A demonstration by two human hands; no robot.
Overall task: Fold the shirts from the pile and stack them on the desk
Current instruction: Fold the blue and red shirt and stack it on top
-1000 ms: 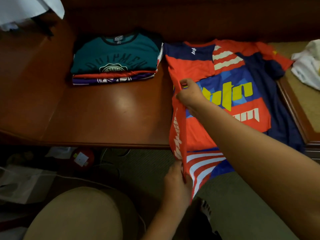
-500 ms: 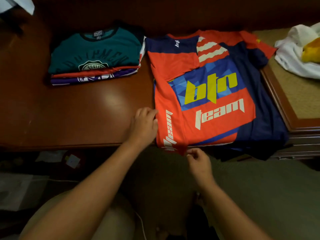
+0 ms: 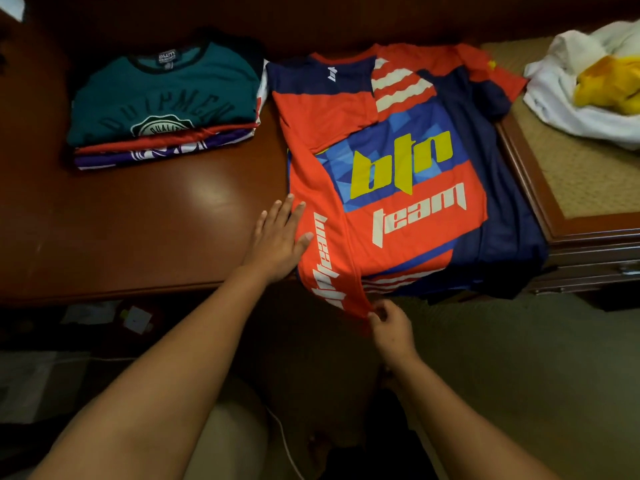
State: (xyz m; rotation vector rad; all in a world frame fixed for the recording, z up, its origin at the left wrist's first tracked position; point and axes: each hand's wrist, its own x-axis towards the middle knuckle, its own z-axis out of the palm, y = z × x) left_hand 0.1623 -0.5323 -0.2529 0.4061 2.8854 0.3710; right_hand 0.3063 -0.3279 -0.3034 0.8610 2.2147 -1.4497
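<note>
An orange and navy jersey (image 3: 408, 174) with "btn team" lettering lies on the wooden desk (image 3: 138, 220), its left side folded inward and its bottom corner hanging off the front edge. My left hand (image 3: 280, 237) rests flat, fingers straight, on the jersey's left fold. My right hand (image 3: 389, 323) pinches the hanging orange corner below the desk edge. A stack of folded shirts (image 3: 162, 109), teal on top, sits at the back left.
A white cloth with something yellow (image 3: 588, 84) lies on a woven-topped side table (image 3: 571, 181) to the right. Cables and a plug (image 3: 136, 318) lie on the floor under the desk. My knee shows at the bottom.
The jersey's left side, held up by both hands a second ago, now lies folded over. My left hand has flattened out on the fold; my right hand took hold of the bottom corner.
</note>
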